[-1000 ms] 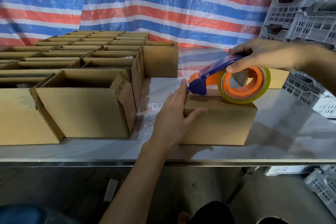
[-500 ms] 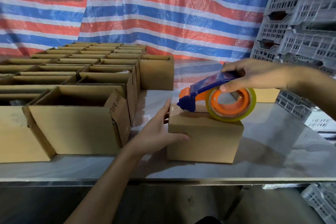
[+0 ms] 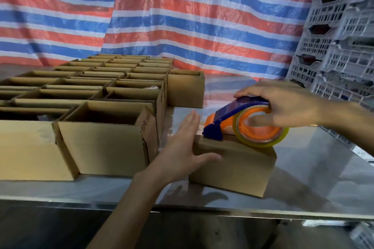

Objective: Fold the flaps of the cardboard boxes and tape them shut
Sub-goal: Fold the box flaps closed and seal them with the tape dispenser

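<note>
**Taping of one closed box**

One closed box [image 3: 232, 170] near front edge of steel table [image 3: 323, 178]; one tape dispenser [image 3: 242, 125] on top, blue blade end at left top edge. Two hands: left hand [image 3: 182, 151] spread flat against left side of box, thumb on front face; right hand [image 3: 283, 105] curled round dispenser from above. Left of box, rows of open boxes [image 3: 101, 147], count unclear. Right of box, stretch of tabletop, then stacked grey crates [image 3: 344, 46].

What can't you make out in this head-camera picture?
- Head view: the top seam of the closed box and any tape on it, hidden under the tape dispenser and the right hand.
- Head view: contents of the open boxes, hidden by their walls and shadow.
- Head view: the grey crates, cut off by the right edge.
</note>
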